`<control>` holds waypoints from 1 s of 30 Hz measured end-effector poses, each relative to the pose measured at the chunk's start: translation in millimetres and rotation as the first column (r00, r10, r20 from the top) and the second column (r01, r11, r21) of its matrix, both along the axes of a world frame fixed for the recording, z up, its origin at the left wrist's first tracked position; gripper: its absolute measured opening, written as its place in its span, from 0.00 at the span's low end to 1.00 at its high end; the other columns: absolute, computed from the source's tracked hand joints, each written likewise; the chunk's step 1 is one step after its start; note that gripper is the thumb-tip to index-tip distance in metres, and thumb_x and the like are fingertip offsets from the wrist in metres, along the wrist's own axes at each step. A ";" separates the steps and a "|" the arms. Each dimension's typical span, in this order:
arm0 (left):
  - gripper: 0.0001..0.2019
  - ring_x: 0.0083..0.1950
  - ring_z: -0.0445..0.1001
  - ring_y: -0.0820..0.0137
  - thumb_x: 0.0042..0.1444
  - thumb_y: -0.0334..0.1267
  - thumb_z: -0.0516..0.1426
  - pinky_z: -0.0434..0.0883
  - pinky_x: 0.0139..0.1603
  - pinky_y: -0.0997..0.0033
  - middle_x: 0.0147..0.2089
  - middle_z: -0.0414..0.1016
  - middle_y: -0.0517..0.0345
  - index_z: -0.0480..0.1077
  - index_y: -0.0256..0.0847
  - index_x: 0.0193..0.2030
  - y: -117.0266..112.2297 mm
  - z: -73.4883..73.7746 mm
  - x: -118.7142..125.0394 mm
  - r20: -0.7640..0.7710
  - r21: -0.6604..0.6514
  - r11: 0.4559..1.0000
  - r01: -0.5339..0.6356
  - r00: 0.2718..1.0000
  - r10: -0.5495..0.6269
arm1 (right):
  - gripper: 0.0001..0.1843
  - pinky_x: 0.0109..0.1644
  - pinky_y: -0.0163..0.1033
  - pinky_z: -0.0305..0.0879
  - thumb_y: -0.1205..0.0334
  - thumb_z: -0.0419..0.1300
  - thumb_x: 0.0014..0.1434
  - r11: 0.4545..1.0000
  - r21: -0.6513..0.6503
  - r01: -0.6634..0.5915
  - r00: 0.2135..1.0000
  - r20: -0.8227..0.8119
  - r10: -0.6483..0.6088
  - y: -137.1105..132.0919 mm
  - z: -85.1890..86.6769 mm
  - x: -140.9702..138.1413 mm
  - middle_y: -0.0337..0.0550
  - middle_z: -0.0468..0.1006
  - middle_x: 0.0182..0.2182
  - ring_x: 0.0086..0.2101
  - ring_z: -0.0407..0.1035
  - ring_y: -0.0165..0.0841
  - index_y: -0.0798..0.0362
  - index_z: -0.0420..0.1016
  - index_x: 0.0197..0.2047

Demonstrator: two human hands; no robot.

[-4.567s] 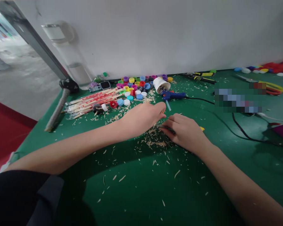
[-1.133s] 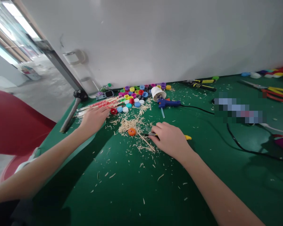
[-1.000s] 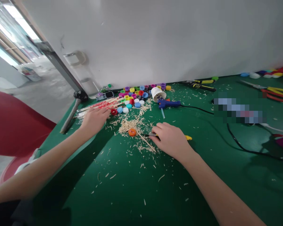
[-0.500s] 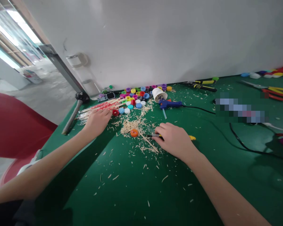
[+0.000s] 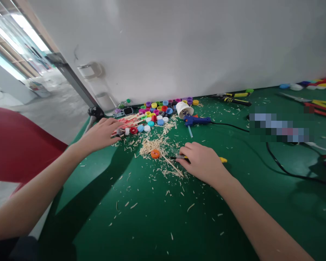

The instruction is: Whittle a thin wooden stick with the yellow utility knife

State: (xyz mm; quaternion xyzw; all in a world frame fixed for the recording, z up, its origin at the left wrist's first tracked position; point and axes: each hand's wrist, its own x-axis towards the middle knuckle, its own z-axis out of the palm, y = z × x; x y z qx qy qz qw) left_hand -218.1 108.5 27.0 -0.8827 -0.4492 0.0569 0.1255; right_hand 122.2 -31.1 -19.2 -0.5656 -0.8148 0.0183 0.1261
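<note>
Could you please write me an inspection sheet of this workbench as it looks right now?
Surface: green mat, strewn with wood shavings.
Job's things: orange cap beside a thin stick; yellow-handled tool under the right hand.
Clutter: coloured caps, wrapped sticks, tipped white cup, pliers, scissors.
Grippers: left hand on the wrapped sticks; right hand closed on the tool.
Cables: black cable from blue glue gun.
Surroundings: white wall, red chair at left.
</note>
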 end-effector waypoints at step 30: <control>0.12 0.52 0.66 0.63 0.66 0.36 0.46 0.67 0.52 0.60 0.49 0.69 0.52 0.69 0.38 0.47 -89.3 -34.7 123.6 0.180 -0.092 0.909 0.407 0.904 -0.387 | 0.10 0.25 0.35 0.50 0.59 0.53 0.64 0.997 0.044 0.058 0.998 -0.006 -0.058 2.9 0.2 17.2 0.40 0.73 0.30 0.32 0.64 0.32 0.52 0.68 0.32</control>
